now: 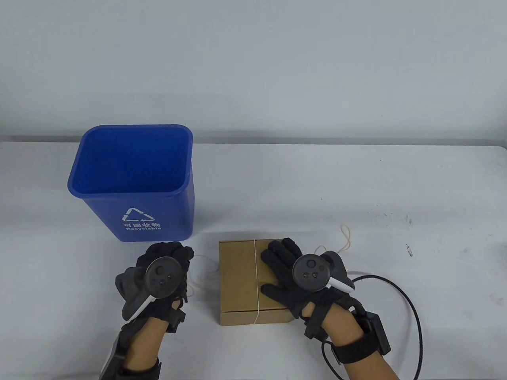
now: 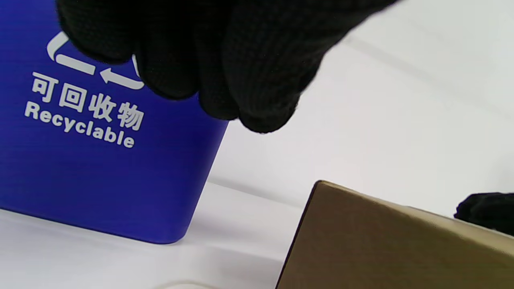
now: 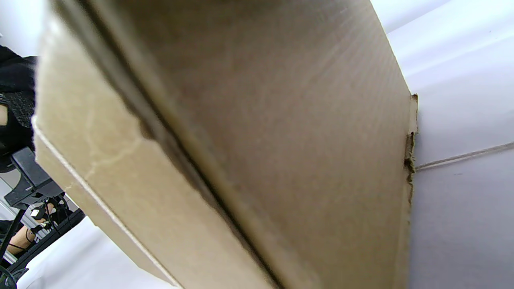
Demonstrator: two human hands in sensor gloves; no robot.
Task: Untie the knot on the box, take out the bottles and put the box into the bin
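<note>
box (image 1: 239,277): brown cardboard, closed, being kept flat on the white desk (image 1: 356,190) near the front edge, right of centre; no print can be read on it.
string (image 1: 256,277): thin pale cord, being run over the lid front to back and down the front face; loose ends are trailing on the desk left of the box and in a loop (image 1: 346,237) behind the right hand.
right hand (image 1: 285,273): being laid flat on the right half of the lid, fingers spread and straight, palm down.
left hand (image 1: 168,263): being held just left of the box, in front of the bin; fingers are curled and bunched; whether the string is being pinched cannot be told.
bin (image 1: 134,178): blue plastic, upright, open top, being shown behind and left of the box, well apart from it.
bin label: white recycling triangle, "可回收物" and "Recyclable" being shown on the front wall.
cable (image 1: 404,301): black, being looped on the desk right of the right wrist.
bottles: not seen; box is shut.
</note>
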